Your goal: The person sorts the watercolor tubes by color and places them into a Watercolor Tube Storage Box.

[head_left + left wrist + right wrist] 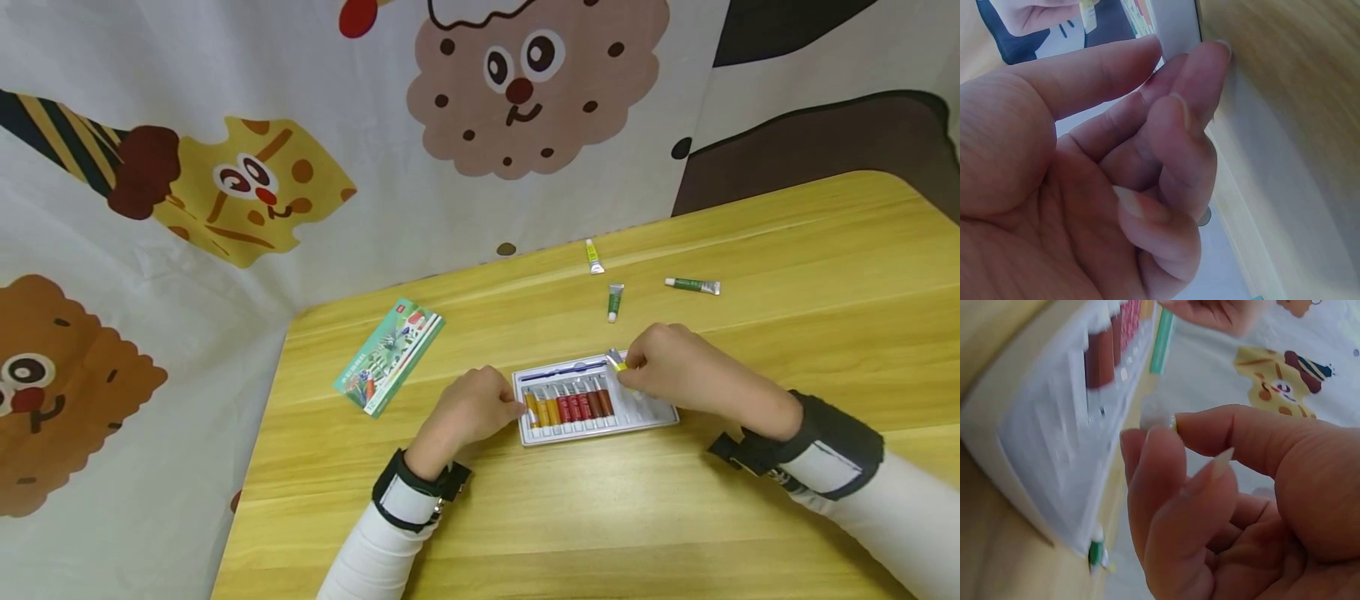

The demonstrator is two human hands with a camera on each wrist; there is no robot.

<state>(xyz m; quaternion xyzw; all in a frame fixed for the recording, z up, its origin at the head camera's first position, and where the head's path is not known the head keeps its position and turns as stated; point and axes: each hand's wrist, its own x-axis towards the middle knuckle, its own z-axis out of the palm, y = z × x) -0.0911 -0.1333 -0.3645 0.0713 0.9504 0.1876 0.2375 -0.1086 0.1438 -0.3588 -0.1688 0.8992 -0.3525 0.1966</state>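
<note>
My left hand (472, 407) pinches the left end of a white plastic paint tray (1175, 25) between thumb and fingers. Over the tray's right part, my right hand (682, 367) holds a small paint tube (617, 360) with a yellow band. Its whitish cap (1157, 414) pokes out between the thumb and fingertips in the right wrist view; the fingers hide much of the tube. Yellow, red and brown paint tubes (573, 407) lie side by side in the tray's left and middle slots. A blue paintbrush (562, 372) lies along the back. Slots at the right end hold no tubes.
Behind the tray, a yellow paint tube (594, 256), a green one (615, 302) and another green one (692, 286) lie loose on the wooden table (600, 517). A green printed box (390, 357) lies at the left. A cartoon-printed curtain (420, 217) hangs behind the table.
</note>
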